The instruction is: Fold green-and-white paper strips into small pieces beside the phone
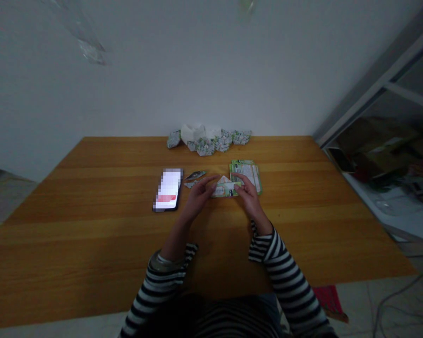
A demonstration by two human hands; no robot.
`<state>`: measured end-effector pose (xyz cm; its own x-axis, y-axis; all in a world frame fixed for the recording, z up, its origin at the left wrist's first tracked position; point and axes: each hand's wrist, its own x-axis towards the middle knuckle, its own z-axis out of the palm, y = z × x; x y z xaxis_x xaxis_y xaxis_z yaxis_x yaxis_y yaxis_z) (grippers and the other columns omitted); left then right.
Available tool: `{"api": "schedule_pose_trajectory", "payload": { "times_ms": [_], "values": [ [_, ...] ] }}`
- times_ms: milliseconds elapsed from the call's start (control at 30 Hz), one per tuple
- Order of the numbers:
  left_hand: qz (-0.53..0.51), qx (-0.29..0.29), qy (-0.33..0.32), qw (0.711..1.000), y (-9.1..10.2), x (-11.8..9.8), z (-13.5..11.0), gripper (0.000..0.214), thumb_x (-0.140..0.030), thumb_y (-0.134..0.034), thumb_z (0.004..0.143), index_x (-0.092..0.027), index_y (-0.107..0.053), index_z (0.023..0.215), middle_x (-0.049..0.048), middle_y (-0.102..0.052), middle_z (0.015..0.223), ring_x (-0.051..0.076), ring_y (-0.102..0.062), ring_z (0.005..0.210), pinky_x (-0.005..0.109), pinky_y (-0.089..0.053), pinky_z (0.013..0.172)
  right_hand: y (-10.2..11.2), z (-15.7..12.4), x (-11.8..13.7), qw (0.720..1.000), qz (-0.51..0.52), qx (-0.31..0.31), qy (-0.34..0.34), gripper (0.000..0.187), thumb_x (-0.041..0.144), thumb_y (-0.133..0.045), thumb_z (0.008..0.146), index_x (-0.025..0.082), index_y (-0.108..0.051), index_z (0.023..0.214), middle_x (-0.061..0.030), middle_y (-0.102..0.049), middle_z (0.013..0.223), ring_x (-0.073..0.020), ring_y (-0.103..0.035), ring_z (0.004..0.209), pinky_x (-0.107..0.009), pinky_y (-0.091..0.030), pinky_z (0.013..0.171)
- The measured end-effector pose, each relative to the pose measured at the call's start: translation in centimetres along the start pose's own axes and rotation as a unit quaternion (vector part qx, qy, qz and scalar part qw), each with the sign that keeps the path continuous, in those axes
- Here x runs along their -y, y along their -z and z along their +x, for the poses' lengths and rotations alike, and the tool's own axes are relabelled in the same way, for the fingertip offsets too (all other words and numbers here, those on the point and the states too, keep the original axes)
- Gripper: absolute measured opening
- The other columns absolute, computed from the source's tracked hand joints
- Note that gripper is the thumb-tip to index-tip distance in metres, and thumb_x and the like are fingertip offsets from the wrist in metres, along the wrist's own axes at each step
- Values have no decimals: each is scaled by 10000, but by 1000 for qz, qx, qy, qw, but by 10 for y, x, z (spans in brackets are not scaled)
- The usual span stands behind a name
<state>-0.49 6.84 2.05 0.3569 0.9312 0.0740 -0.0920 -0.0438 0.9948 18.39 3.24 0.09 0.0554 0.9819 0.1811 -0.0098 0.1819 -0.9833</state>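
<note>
My left hand (197, 197) and my right hand (248, 195) pinch a small folded piece of green-and-white printed paper (226, 188) from either side, just above the wooden table (91, 225). The piece has a pointed, triangular top. My right hand sits close to a stack of similar printed sheets (246, 176) and partly covers its near edge. Left of my left hand lie a few small folded paper scraps (195, 178). Beyond them a smartphone (167, 190) lies face up, its screen lit and blurred out.
A row of folded printed paper pieces (209, 142) and white paper (192, 134) stands along the table's far edge against a white wall (211, 70). Cluttered shelving (380, 159) lies beyond the right edge. A red item (329, 300) and a cable (398, 300) lie on the floor.
</note>
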Motion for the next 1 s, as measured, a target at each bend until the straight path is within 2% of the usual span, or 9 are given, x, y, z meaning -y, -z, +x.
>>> {"api": "schedule_pose_trajectory", "payload": {
  "times_ms": [67,133,200,333,500,667,800,867,1000],
  "values": [
    [-10,-16,19,1000,-2,1,0,511,-341,-706,791,-172,-615,1264,41,-735,857,126,-625,663,229,-502,627,-2,0,1,1000,23,-18,-4,491,428,-594,863,231,-543,1310,16,-661,704,-163,-582,582,-286,-508,601],
    [-29,-24,32,999,-4,2,-1,532,-328,-736,764,-176,-613,1260,35,-735,845,119,-625,641,229,-507,630,-3,1,2,999,41,-15,-6,490,432,-610,853,233,-563,1298,-4,-698,793,-178,-621,657,-303,-521,662],
    [-48,-36,34,998,-6,4,0,503,-316,-774,724,-166,-658,1190,60,-742,954,143,-657,725,255,-525,702,-4,1,0,999,46,0,0,490,446,-616,849,241,-582,1293,-38,-720,1011,-215,-661,871,-343,-521,814],
    [-60,-66,51,995,-4,10,2,462,-332,-801,690,-134,-710,1097,92,-747,1007,182,-680,783,302,-532,767,-7,2,-7,999,46,19,0,528,510,-612,837,259,-594,1302,-43,-637,1286,-262,-555,1211,-420,-409,1043],
    [-65,-52,44,996,-1,15,5,500,-393,-759,732,-138,-693,1157,112,-730,1094,229,-679,894,341,-523,818,-9,2,-13,998,50,12,-22,638,554,-608,821,256,-522,1378,-40,-606,1334,-280,-520,1258,-477,-367,1090],
    [-68,-77,57,993,2,23,6,506,-428,-711,773,-135,-677,1184,110,-714,1123,218,-662,922,328,-513,821,-9,1,-11,991,116,34,-57,737,525,-636,811,319,-369,1466,0,-542,1398,-281,-602,1149,-510,-499,980],
    [-103,-96,79,987,4,27,7,563,-428,-709,773,-130,-632,1245,91,-737,1004,182,-664,820,314,-517,789,-7,0,-8,983,144,82,-73,796,513,-624,823,335,-254,1505,-6,-592,1336,-262,-656,1047,-521,-537,923],
    [-108,-102,81,986,3,25,7,584,-437,-699,778,-127,-613,1265,89,-737,974,171,-660,774,309,-522,760,-7,0,-7,989,115,78,-58,747,516,-593,846,317,-287,1498,-18,-627,1290,-259,-645,1071,-510,-517,952],
    [-58,-114,60,990,-8,15,3,645,-389,-771,707,-142,-601,1278,83,-733,971,159,-648,708,271,-512,659,-12,-1,-3,999,-5,10,35,564,483,-595,864,258,-511,1375,-46,-581,1359,-253,-502,1281,-439,-367,1109]
  ]
}}
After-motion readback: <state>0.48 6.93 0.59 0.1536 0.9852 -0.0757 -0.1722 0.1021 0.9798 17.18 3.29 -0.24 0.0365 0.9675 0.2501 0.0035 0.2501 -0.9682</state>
